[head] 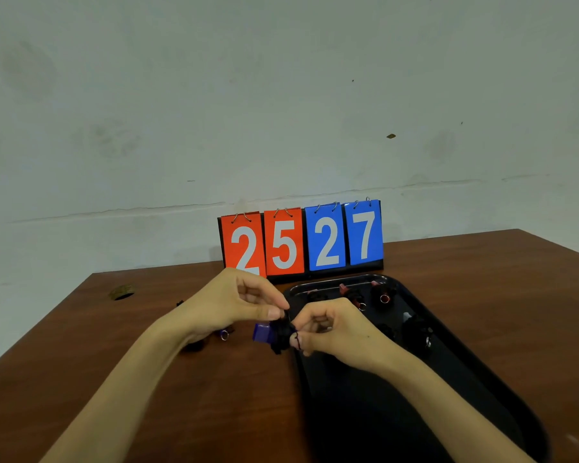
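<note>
Starting with the surface, note a brown wooden table [147,379] set against a pale, stained wall [281,95] marked by a long horizontal crack. Locate a flip scoreboard [301,242] at the far edge of the table, reading 2 5 on red and 2 7 on blue. Find a black tray [381,422] on the right half of the table, reaching almost to the scoreboard, with several small dark pieces [383,297] with metal rings at its far end. See a brownish ring-shaped item [121,291] near the far left corner, and another ringed piece [224,335] on the table just beneath the left wrist. Turning to the grip, find the blue plastic piece [261,332] and its bunched black cord [281,335] held above the table, just beside the left edge of the tray, between both hands. Observe the left hand [228,305] pinching the top of the cord between thumb and forefinger, other fingers curled. Observe the right hand [335,329] pinching the lower part of the cord at the fingertips. Read the blue piece as projecting left of both pinches, apparently touched by neither hand.
</note>
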The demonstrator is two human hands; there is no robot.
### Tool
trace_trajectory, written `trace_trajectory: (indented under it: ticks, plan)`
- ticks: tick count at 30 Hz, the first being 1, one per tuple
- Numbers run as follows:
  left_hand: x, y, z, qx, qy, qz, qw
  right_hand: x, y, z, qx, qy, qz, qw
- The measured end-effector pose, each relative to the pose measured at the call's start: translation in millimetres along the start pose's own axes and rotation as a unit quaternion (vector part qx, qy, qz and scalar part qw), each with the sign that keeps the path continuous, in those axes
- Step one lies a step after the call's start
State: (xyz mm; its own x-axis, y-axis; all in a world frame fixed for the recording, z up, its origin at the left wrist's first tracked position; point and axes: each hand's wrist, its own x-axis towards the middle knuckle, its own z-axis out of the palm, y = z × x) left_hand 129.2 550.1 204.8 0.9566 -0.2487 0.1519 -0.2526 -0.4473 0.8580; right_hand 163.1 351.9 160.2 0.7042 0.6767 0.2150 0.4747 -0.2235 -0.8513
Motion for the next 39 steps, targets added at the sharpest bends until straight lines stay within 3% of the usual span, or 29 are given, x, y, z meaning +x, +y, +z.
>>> trace_trajectory:
  ticks: [6,11,16,26,34,39]
  plan:
    - [0.5,1.7,7.7,-0.076,0.015,-0.005,0.997,-2.9,-2.5,-3.7,0.134,-0.030,0.027,0.990]
    - [3.7,-0.7,12.8,-0.143,0.014,-0.074,0.987,-4.1,-2.8,-6.2,0.197,-0.039,0.038,0.979]
    - [3.3,-3.1,2.8,-0.166,-0.023,-0.143,0.975,-2.3,-1.3,-4.2,0.170,-0.033,0.036,0.984]
    - [2.1,-11.5,-7.2,-0.197,-0.065,-0.168,0.964,1.5,8.5,-3.9,0.148,-0.021,0.061,0.987]
    - [1.8,-12.4,-4.4,-0.177,-0.066,-0.130,0.973,1.1,9.3,-7.2,0.174,-0.041,0.075,0.981]
    - [-0.8,-12.3,-1.4,-0.211,-0.113,-0.115,0.964,0.3,8.8,-7.8,0.186,-0.064,0.069,0.978]
